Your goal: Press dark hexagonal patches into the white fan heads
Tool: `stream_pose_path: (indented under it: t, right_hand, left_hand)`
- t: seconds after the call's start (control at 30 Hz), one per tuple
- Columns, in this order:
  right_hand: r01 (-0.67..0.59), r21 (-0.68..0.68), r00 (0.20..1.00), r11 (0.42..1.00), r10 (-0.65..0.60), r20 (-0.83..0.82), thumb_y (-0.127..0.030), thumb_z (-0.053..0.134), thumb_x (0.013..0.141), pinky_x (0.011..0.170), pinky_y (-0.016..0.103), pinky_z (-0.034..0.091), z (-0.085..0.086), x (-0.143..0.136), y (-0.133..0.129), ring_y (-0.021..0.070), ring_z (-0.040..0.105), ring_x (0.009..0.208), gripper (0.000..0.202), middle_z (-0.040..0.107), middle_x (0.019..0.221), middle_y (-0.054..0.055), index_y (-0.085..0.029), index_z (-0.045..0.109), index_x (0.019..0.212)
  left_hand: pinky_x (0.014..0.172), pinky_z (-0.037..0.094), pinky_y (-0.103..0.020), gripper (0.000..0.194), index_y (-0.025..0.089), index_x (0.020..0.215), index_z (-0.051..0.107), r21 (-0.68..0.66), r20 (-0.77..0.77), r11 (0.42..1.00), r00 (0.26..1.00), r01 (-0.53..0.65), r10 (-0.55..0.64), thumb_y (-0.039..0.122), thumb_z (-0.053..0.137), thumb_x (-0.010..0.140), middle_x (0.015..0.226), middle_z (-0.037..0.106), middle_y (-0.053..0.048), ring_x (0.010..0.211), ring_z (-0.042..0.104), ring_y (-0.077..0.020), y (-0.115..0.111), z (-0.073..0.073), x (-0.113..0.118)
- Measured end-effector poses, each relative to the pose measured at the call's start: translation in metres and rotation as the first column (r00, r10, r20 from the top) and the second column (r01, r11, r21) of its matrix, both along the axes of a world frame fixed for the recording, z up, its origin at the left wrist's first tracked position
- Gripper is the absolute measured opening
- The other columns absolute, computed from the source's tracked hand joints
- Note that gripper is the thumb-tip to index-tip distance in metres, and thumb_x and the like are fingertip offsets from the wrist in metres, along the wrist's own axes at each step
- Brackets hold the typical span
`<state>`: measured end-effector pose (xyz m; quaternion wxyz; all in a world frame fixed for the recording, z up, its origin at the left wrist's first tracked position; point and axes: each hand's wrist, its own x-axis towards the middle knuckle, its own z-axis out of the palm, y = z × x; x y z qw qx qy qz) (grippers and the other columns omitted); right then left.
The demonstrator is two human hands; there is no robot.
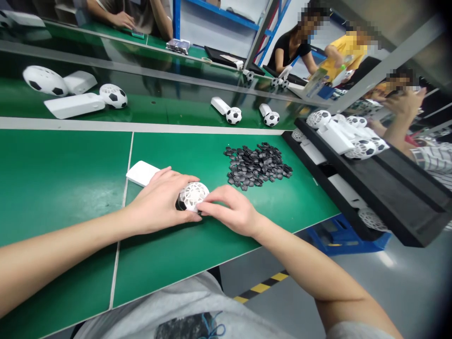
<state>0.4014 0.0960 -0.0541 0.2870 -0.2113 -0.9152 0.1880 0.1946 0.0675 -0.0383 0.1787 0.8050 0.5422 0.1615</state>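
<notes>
Currently: one patterned ball (194, 194), on the green surface (67, 174), clasped by the left hand (158, 200), apparently for steadying. Right hand (233, 210): fingertips pinched at the ball's edge; whether anything is held cannot be told. Black pieces (257, 165): heaped beyond the right hand, seemingly for easy reach. White handle (142, 173): partly covered by the left hand.

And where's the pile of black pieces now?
In the head view, the pile of black pieces lies right of centre on the green table, beyond the right hand and left of the black trays.
</notes>
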Motion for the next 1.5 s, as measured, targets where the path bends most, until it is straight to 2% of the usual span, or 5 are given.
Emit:
stream_pose_path:
  t: [0.2,0.57,1.03,1.27,1.5]
  right_hand:
    - [-0.078,0.22,0.997,0.972,0.072,0.032,-0.018,0.046,0.089,0.069,0.033,0.046,-0.003,0.006,-0.003,0.0168,0.058,0.081,0.019,0.067,0.088,0.004,-0.022,0.064,0.09]
    - [0.137,-0.363,0.984,0.922,-0.169,-0.06,-0.021,0.057,0.083,0.071,0.028,0.049,0.013,0.013,-0.012,0.0125,0.059,0.075,0.005,0.064,0.082,0.001,-0.02,0.062,0.085]
    - [0.105,-0.398,0.971,0.911,-0.181,-0.158,-0.023,0.067,0.074,0.077,0.03,0.046,0.01,-0.012,-0.006,0.0132,0.054,0.082,0.008,0.055,0.081,0.0,-0.019,0.06,0.073]
    - [0.014,-0.645,0.951,0.764,-0.209,-0.227,-0.026,0.064,0.076,0.077,0.03,0.051,-0.001,-0.017,-0.009,0.0166,0.053,0.106,0.026,0.051,0.121,0.008,-0.021,0.046,0.093]
    - [0.403,-0.296,0.903,0.866,-0.429,-0.024,-0.023,0.058,0.082,0.072,0.028,0.047,0.002,0.032,0.022,0.0134,0.057,0.079,0.005,0.062,0.083,0.003,-0.019,0.062,0.079]
  left_hand:
    - [0.105,0.022,-0.048,0.07,0.022,0.117,0.052,0.017,-0.013,1.0,1.0,0.016,-0.016,0.065,0.061,0.062,0.111,0.061,-0.005,0.106,0.05,-0.0269,0.001,0.001,-0.002]
    - [0.098,0.03,-0.045,0.072,0.019,0.119,0.052,0.014,-0.033,0.999,0.998,0.046,-0.046,0.063,0.062,0.063,0.114,0.06,-0.008,0.108,0.049,-0.0285,0.002,0.002,-0.004]
    - [0.098,0.03,-0.048,0.062,0.019,0.115,0.055,0.02,0.017,1.0,1.0,0.009,-0.01,0.062,0.056,0.07,0.107,0.062,-0.007,0.101,0.052,-0.0276,-0.001,0.007,0.001]
    - [0.089,0.037,-0.043,0.057,0.019,0.112,0.057,0.045,0.052,0.999,0.999,0.003,-0.006,0.058,0.056,0.07,0.099,0.062,-0.007,0.094,0.052,-0.0263,-0.001,0.004,0.002]
    - [0.105,0.02,-0.052,0.064,0.029,0.127,0.047,-0.028,0.02,0.986,0.986,0.164,-0.164,0.058,0.057,0.071,0.129,0.049,-0.006,0.124,0.034,-0.0322,0.01,0.002,-0.019]
